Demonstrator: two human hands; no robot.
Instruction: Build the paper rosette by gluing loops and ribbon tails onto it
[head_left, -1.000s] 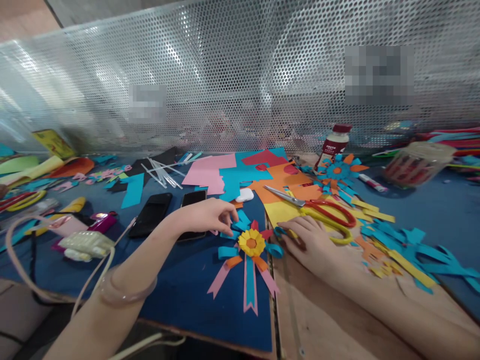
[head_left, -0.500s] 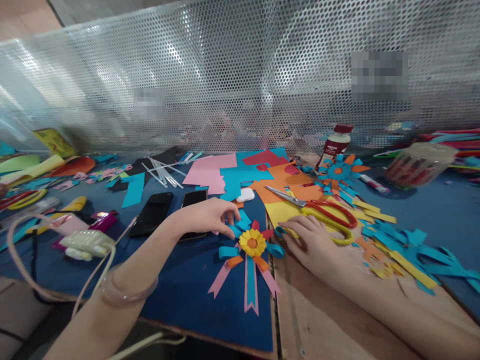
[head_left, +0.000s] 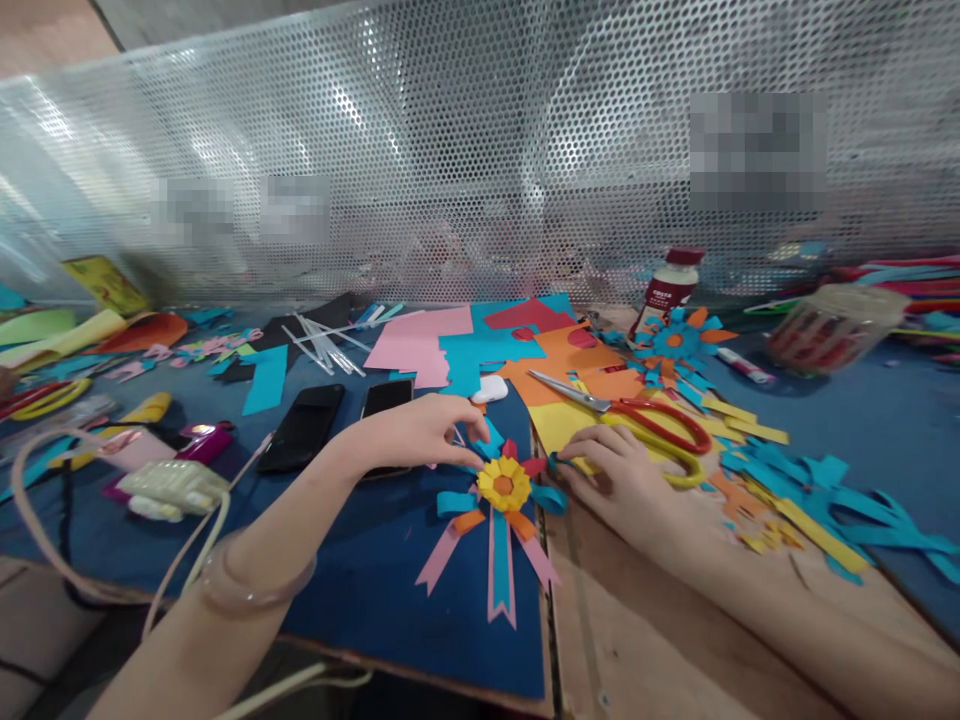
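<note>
A paper flower [head_left: 503, 486], its yellow petals [head_left: 510, 466], blue loops [head_left: 454, 503] and pink tails [head_left: 436, 560] in place, lies on the bench [head_left: 375, 600] between left hand [head_left: 420, 430] and right hand [head_left: 621, 485], looking nearly complete; a blue strip [head_left: 553, 461] at the right fingertips seems unattached. Whether either hand's fingers grip cannot be told.

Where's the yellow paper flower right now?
In the head view, the yellow paper flower lies below the picture's middle, between the left hand and right hand, with pink tails below.
</note>
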